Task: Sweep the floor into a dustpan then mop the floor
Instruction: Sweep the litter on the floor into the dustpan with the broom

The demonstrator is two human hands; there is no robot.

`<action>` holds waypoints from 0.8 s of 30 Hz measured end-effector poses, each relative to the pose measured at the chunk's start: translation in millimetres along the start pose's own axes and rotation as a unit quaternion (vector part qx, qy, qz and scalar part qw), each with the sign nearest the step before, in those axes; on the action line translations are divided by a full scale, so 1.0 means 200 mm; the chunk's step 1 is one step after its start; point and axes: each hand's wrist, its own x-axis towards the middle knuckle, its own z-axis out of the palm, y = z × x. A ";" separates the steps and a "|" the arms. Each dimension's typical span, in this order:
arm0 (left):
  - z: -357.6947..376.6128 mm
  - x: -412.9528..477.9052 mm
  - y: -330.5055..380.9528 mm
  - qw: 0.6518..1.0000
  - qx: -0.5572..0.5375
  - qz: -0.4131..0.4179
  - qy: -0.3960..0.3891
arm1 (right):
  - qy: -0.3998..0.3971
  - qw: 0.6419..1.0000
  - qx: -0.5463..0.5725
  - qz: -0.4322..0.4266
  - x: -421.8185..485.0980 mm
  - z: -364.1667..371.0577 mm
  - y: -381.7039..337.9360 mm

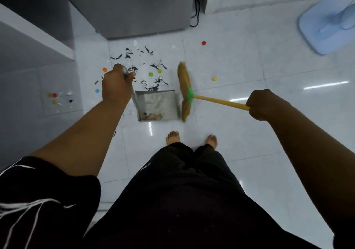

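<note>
- The white tiled floor [249,133] fills the view
- A grey appliance [134,8] stands at the top, against the wall
- The light-blue mop [322,26] lies flat on the floor at the upper right, well apart from both hands
- The broom [184,83], with a straw head and yellow handle, stands just right of the dustpan
- The metal dustpan [156,104] sits on the floor ahead of the feet [172,137], its mouth facing the litter and brownish dirt at its back
- The left hand [115,85] has its fingers curled round the dustpan's upright handle
- The right hand [265,104] is fisted round the broom handle
- Black scraps [138,64] lie scattered just beyond the dustpan's mouth
- Coloured caps [151,74] dot the floor among and around them
</note>
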 end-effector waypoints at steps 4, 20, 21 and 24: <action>0.04 0.01 0.05 1.000 -0.001 -0.030 0.001 | 0.045 0.997 -0.012 0.064 0.05 -0.22 0.28; 0.28 -0.16 0.26 0.980 -0.025 -0.171 0.103 | 0.007 0.987 -0.149 -0.052 0.60 -0.36 0.22; 0.29 -0.17 0.26 0.977 -0.029 -0.180 0.107 | 0.005 0.986 -0.148 -0.070 0.62 -0.36 0.18; 0.30 -0.21 0.25 0.971 -0.056 -0.199 0.123 | 0.007 0.984 -0.144 -0.103 0.65 -0.38 0.09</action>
